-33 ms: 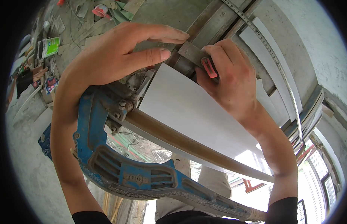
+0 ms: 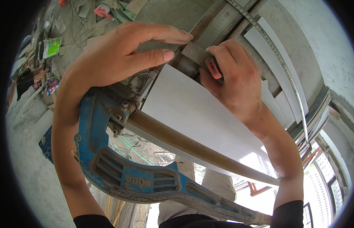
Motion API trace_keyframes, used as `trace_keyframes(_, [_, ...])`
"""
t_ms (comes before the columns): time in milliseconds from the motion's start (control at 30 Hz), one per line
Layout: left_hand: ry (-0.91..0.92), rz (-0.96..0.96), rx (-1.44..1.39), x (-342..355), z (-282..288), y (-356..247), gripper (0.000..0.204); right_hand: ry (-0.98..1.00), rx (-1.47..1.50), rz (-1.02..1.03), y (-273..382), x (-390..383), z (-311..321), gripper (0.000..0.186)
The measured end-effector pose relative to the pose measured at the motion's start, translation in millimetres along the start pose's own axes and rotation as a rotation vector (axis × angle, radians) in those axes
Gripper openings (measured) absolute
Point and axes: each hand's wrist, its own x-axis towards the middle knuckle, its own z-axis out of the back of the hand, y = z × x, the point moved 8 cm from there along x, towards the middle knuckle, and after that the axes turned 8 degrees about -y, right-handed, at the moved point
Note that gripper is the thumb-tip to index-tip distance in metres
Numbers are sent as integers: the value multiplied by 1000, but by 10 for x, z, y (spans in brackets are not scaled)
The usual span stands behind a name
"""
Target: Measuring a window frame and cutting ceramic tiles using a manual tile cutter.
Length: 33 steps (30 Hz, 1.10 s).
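Observation:
My left hand (image 2: 112, 60) is open above the far left corner of a glossy white tile (image 2: 188, 100), fingers stretched out and thumb apart. Its forearm passes beside the blue metal frame of a manual tile cutter (image 2: 95, 133), which curves around below the tile. My right hand (image 2: 239, 79) is closed over the tile's far edge. Between its thumb and fingers shows the end of a small red slotted tool (image 2: 213, 69), its kind unclear. A flat metal stop (image 2: 195, 54) lies by both hands' fingertips, across the cutter's bed. A brown rail (image 2: 184, 137) runs along the tile's near side.
A measuring scale (image 2: 281, 60) bends along the right, beside narrow white tile strips (image 2: 277, 57). Offcuts, a red bag (image 2: 103, 11) and a green-and-white package (image 2: 52, 48) litter the floor at left. A wall (image 2: 310, 30) stands at the far right.

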Motion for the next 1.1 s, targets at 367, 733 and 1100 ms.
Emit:
trace_keyframes(367, [10, -62, 154, -4, -25, -17, 34, -36, -22, 18, 15, -11, 8, 46])
trace_keyframes(733, [5, -76, 283, 9, -12, -34, 31, -45, -17, 27, 28, 2, 20, 45])
trace_keyframes(1100, [42, 159, 231, 25, -24, 93, 29, 122, 283, -241, -261, 196, 68, 50])
